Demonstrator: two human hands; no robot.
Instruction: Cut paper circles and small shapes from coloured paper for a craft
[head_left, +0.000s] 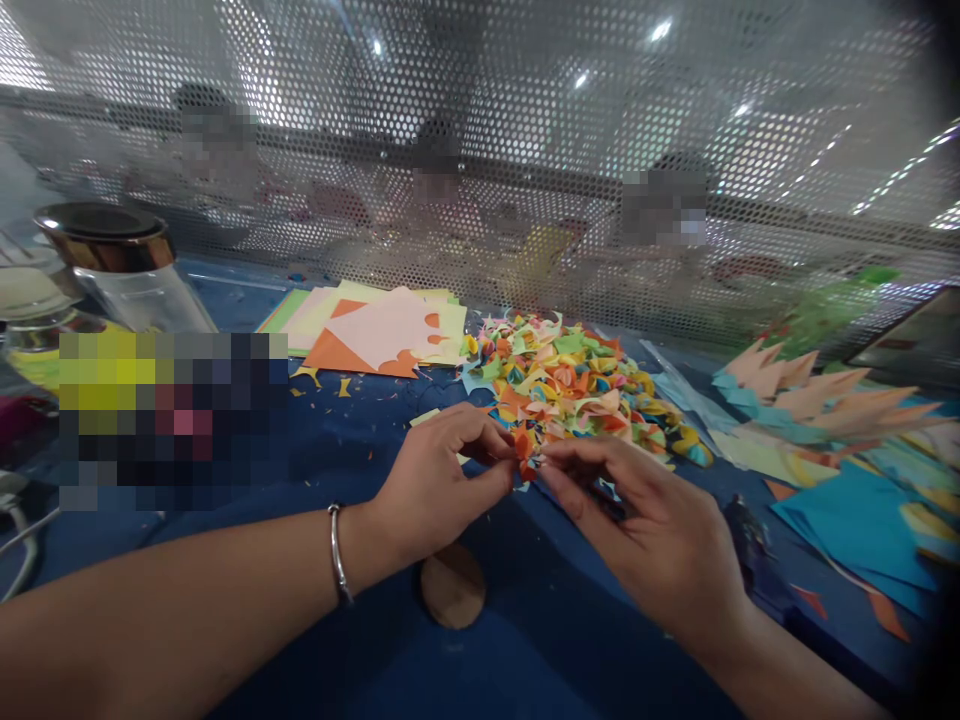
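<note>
L hand (pixel 442 475) + R hand (pixel 660 530) both pinch the same small orange paper piece (pixel 523 443), fingertips pressed onto it from either side. It sits just in front of the pile of folded paper bits (pixel 581 390) on the blue counter (pixel 525 650). Paper sheet stack (pixel 375 330) just left of pile. Wooden disc (pixel 452 587) nearer than pile, below L hand. Glass jar (pixel 124 265) far left of pile. Spiky paper folds (pixel 810 395) right of pile. Perforated screen (pixel 480 150) behind pile.
</note>
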